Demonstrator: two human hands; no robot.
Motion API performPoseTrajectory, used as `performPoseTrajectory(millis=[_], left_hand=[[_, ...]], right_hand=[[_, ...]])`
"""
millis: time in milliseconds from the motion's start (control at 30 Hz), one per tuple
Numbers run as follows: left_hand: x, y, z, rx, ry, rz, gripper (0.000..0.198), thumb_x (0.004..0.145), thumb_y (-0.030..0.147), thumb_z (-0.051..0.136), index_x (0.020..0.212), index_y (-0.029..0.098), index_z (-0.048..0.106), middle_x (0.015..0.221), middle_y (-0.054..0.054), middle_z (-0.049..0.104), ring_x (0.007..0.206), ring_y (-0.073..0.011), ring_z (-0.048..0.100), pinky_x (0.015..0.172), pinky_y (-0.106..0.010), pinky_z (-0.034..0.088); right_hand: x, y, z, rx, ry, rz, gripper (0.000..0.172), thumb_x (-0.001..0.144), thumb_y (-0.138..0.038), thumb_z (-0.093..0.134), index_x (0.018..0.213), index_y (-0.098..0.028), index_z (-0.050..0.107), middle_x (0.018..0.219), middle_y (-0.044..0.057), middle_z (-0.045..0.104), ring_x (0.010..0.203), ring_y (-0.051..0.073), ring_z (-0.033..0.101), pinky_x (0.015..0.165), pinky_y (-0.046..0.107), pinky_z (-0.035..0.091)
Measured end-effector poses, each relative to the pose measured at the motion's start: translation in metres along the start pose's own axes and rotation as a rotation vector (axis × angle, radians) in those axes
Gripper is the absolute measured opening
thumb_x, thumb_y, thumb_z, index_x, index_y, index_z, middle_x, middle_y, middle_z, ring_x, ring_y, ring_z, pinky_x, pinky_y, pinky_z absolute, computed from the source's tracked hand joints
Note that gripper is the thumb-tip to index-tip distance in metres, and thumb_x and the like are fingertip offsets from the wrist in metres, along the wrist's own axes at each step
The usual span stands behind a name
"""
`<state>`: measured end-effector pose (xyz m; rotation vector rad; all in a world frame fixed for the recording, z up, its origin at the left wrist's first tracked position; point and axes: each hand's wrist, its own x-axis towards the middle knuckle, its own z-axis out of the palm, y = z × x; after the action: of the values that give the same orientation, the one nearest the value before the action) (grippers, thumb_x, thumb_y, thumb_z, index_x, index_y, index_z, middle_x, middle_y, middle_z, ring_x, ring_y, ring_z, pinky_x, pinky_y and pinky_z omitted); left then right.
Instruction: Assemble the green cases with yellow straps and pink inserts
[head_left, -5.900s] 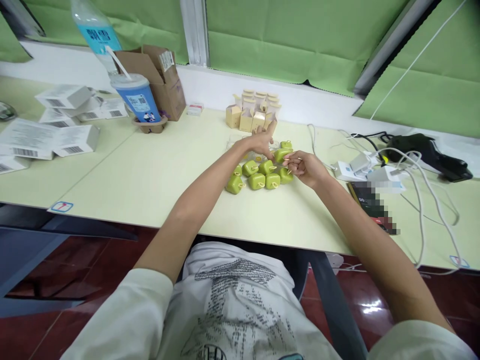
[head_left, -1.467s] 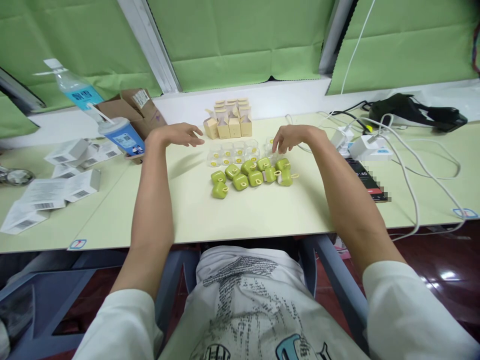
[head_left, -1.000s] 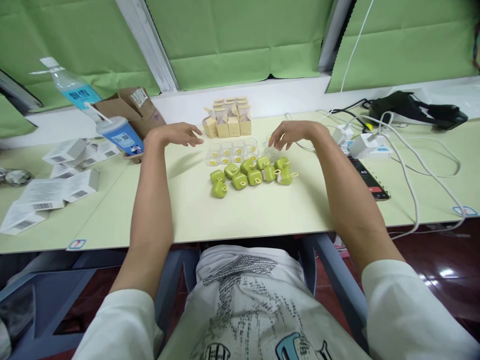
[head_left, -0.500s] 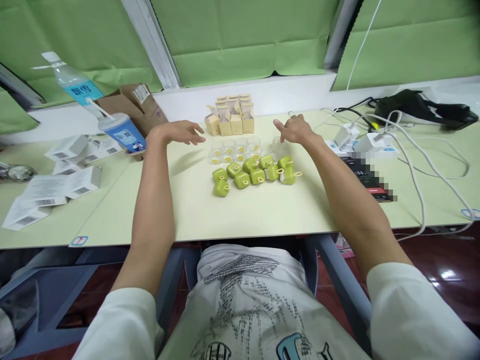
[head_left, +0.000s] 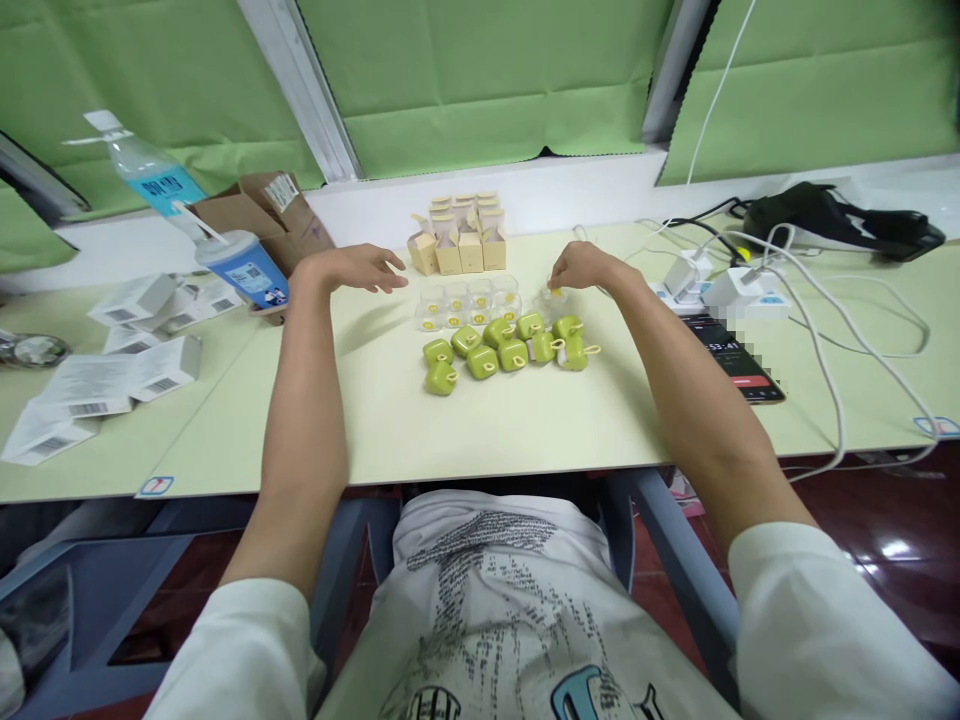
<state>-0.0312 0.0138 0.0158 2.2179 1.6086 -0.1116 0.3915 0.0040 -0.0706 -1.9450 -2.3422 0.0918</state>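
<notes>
My left hand [head_left: 369,268] hovers over the table left of the clear cups, its fingers apart and nothing in it. My right hand [head_left: 581,268] reaches down at the right end of the row, fingers pinched on a clear plastic cup [head_left: 553,300]. Several other clear cups [head_left: 469,303] with yellow round stickers stand in two rows between my hands. In front of them lie several green cases [head_left: 498,345] with small loops. Behind the cups is a group of small beige boxes [head_left: 469,245], some with open flaps.
At the left are white boxes [head_left: 94,375], a cup with a straw [head_left: 244,265], a tilted bottle [head_left: 157,180] and a cardboard box [head_left: 270,215]. A phone [head_left: 731,355], chargers [head_left: 731,290], white cables and a black strap item [head_left: 840,220] lie right.
My right hand has moved slightly left and down, and its spread fingers have closed on a clear cup. My left hand has hardly moved.
</notes>
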Motion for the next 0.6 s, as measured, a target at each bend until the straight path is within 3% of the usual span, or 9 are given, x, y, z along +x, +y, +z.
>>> performPoseTrajectory(millis=[233,367,467,600], left_hand=[[0.0,-0.001,-0.001,0.006,0.002,0.009,0.111,0.076,0.079,0.071,0.169,0.019,0.059,0.147,-0.018,0.079,0.131,-0.036,0.079,0.108,-0.039,0.062],[0.004,-0.003,0.0,-0.002,0.014,0.017,0.105,0.077,0.075,0.073,0.166,0.019,0.062,0.142,-0.019,0.082,0.126,-0.0349,0.081,0.104,-0.039,0.063],[0.008,-0.004,0.005,-0.071,0.004,0.033,0.102,0.073,0.071,0.079,0.161,0.022,0.067,0.146,-0.016,0.081,0.128,-0.0348,0.08,0.103,-0.039,0.064],[0.015,-0.005,0.016,-0.161,0.077,0.07,0.088,0.072,0.059,0.085,0.151,0.022,0.075,0.145,-0.014,0.082,0.127,-0.0334,0.08,0.104,-0.04,0.065]], right_hand=[[-0.014,-0.007,-0.019,0.182,-0.226,-0.009,0.019,0.095,-0.042,0.089,0.101,-0.024,0.093,0.091,0.007,0.087,0.092,0.028,0.083,0.091,0.042,0.067],[-0.012,-0.015,-0.012,0.092,-0.101,-0.017,0.02,0.088,-0.034,0.094,0.105,-0.022,0.093,0.098,0.008,0.088,0.1,0.029,0.082,0.091,0.038,0.066],[-0.01,-0.021,-0.003,0.071,-0.004,-0.027,0.022,0.093,-0.029,0.089,0.113,-0.02,0.092,0.114,0.012,0.088,0.117,0.032,0.079,0.102,0.038,0.062],[-0.008,-0.03,0.007,0.068,0.039,-0.058,0.026,0.097,-0.021,0.079,0.121,-0.019,0.09,0.122,0.013,0.087,0.123,0.034,0.076,0.102,0.04,0.06]])
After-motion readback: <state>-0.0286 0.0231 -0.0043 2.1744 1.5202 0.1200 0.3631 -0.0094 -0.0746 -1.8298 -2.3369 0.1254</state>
